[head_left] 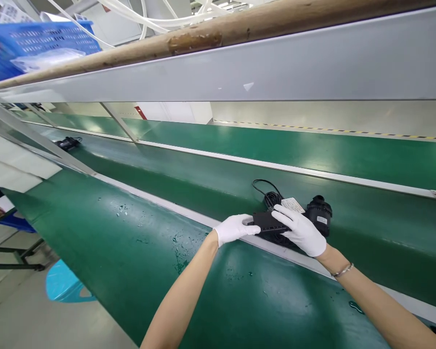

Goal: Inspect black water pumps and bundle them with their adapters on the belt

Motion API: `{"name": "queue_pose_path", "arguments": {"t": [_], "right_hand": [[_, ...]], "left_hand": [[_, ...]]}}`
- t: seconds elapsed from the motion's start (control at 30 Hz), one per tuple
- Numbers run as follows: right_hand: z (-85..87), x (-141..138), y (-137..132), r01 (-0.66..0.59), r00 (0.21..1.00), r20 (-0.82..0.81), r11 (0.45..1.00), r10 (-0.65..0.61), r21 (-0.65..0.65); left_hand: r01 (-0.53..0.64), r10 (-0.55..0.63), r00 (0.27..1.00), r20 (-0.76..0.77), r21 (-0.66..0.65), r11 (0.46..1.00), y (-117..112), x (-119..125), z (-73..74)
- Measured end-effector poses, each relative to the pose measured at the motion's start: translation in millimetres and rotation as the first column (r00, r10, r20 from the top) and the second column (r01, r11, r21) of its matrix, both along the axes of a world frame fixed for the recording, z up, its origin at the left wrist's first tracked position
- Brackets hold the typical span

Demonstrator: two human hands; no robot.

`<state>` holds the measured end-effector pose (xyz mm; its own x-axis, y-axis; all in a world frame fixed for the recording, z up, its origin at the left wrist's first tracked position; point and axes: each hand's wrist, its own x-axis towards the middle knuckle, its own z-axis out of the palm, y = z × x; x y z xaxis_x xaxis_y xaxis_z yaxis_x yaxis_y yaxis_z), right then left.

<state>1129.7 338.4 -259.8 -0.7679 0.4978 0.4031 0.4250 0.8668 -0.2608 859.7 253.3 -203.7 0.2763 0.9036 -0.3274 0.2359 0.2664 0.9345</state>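
Flat black rectangular plastic plate (265, 221), held over the pale metal rail (160, 202) at the near edge of the green conveyor belt (203, 186). Your white-gloved left hand (234, 228) pinches its left end; your white-gloved right hand (301, 231) grips its right end, fingers laid on top. Just behind: a round black plastic pump body (319, 213), coiled black cable (271, 196), white paper tag (292, 204).

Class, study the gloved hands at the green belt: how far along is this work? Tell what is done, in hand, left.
Done: one black device lies far up the belt. In hand: left hand and right hand grip a black box at the belt's edge, beside a pump with coiled cable. Left: the box is not yet let go.
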Motion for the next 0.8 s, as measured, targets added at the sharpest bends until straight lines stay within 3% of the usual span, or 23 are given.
{"name": "queue_pose_path", "arguments": {"t": [0.13,0.2,0.27,0.33,0.8], "right_hand": [[1.5,-4,-2,-0.015,0.999,-0.037,0.998,0.013,-0.054],[11.0,-11,-6,0.001,1.0,-0.017,0.979,-0.004,-0.202],[21.4,-18,-10,0.023,0.999,0.034,0.926,-0.011,-0.376],[29.5,-25,-12,0.04,0.998,0.065,0.882,-0.011,-0.47],[45.5,-69,-13,0.0,0.996,-0.076,0.858,-0.046,-0.513]], "left_hand": [[-0.106,0.106,0.994,0.006,0.034,0.994,-7,4,-10.0],[-0.149,0.15,0.989,-0.011,0.052,0.987,-12,4,-14.5],[-0.174,0.176,0.984,-0.025,0.065,0.983,-15,1,-17.8],[-0.189,0.192,0.981,-0.033,0.073,0.979,-17,-2,-19.7],[-0.246,0.25,0.968,-0.017,0.118,0.962,-11,-34,-22.9]]}}
